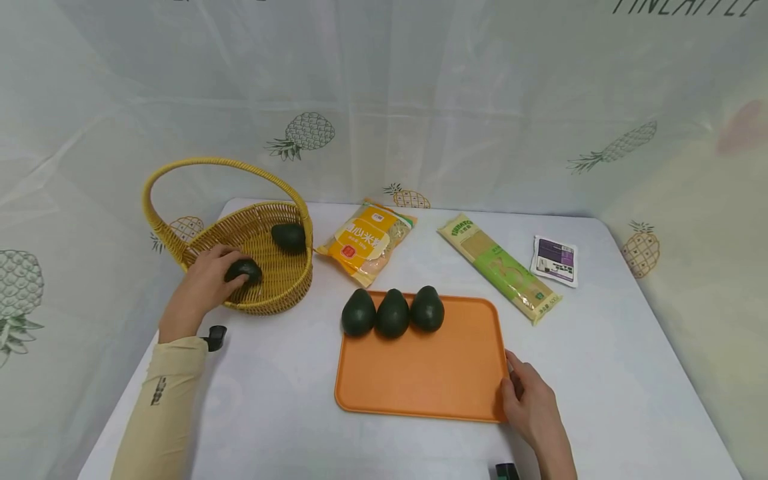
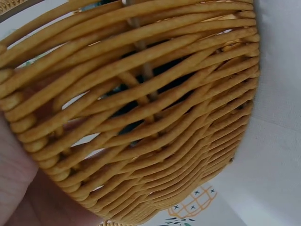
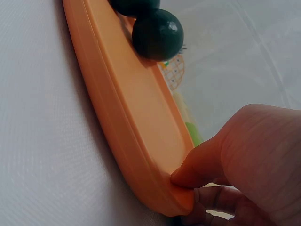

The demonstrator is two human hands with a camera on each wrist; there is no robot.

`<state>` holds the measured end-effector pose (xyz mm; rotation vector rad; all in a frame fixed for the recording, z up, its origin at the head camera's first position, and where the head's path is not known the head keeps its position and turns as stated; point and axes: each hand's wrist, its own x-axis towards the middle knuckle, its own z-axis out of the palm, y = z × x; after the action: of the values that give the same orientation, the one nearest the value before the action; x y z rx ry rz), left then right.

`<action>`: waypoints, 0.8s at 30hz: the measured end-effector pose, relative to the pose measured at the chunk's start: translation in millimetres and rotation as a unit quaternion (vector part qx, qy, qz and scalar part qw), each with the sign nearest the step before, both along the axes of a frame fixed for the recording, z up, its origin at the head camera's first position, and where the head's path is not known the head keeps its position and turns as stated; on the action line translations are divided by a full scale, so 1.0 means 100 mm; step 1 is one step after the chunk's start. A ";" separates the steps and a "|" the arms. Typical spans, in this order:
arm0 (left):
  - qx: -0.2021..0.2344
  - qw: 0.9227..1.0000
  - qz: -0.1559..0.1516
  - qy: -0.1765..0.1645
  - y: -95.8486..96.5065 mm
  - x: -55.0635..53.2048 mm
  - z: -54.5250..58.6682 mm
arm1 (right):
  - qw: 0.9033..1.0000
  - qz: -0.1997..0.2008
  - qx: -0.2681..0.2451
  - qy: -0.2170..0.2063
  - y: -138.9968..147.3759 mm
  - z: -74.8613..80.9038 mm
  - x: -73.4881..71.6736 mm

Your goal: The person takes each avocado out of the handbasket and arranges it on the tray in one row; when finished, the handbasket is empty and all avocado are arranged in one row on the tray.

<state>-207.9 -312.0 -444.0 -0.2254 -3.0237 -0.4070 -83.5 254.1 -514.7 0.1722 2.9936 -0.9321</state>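
My left hand (image 1: 210, 279) reaches over the near-left rim of a yellow wicker basket (image 1: 282, 293) and grips a dark green avocado (image 1: 244, 270) inside it. A second avocado (image 1: 289, 237) lies against the basket's far right wall. In the left wrist view the woven basket side (image 2: 155, 103) hides most of the held avocado. My right hand (image 1: 533, 399) pinches the right rim of an orange tray (image 1: 420, 373), thumb inside and fingers outside in the right wrist view. Three avocados (image 1: 393, 313) stand in a row along the tray's far left edge.
Behind the tray lies a yellow bag of grain (image 1: 369, 243). To its right are a long green-and-tan noodle packet (image 1: 501, 267) and a small white and purple sachet (image 1: 555, 260). The basket's tall handle (image 1: 222, 162) arches over it. A pineapple-print curtain (image 1: 456, 100) hangs behind the table.
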 end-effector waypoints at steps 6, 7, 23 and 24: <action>0.020 0.997 0.031 0.064 0.02 0.03 -0.06 | 1.000 0.001 -0.005 -0.015 0.00 0.00 -0.01; 0.020 0.997 0.031 0.073 0.02 0.03 -0.07 | 1.000 0.002 -0.006 -0.014 0.01 0.00 -0.01; 0.010 0.998 0.004 -0.058 0.02 -0.03 -0.02 | 1.000 -0.002 -0.008 -0.016 0.02 -0.03 -0.01; 0.014 0.997 0.003 -0.074 0.02 -0.05 -0.01 | 1.000 -0.003 -0.008 -0.016 0.02 -0.03 -0.01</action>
<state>-212.6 -310.3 -445.1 -0.1935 -3.1601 -0.4850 -84.3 256.0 -517.4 0.1935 2.9569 -0.9437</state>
